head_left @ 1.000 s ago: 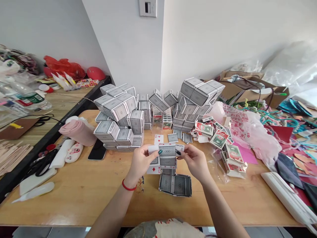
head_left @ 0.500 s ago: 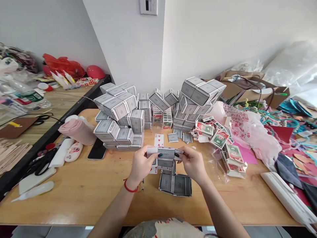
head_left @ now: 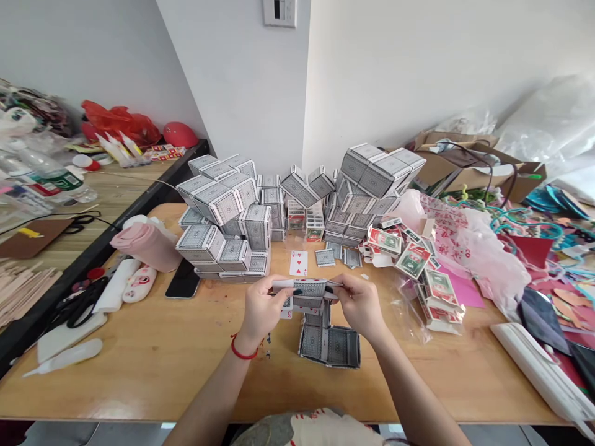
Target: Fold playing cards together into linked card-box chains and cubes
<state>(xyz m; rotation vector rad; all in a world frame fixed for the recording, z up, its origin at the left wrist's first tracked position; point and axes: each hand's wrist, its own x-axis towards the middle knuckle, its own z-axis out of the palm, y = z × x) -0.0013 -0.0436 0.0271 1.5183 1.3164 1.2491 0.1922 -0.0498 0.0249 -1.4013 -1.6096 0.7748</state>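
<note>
Lying level, card strip (head_left: 310,288) left-to-right

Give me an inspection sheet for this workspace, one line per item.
Surface: wooden table, crowded toward the back.
Job's things: folded card piece held near a card cube lying on the table; heart card behind them.
Clutter: card cube stacks, card packs, phone, scissors, pink bags.
Grippers: left hand and right hand pinch the folded card piece, one at each end.
Cables: dark cords draped over the cardboard box; black cord on the side table.
Surroundings: white walls, wall switch.
</note>
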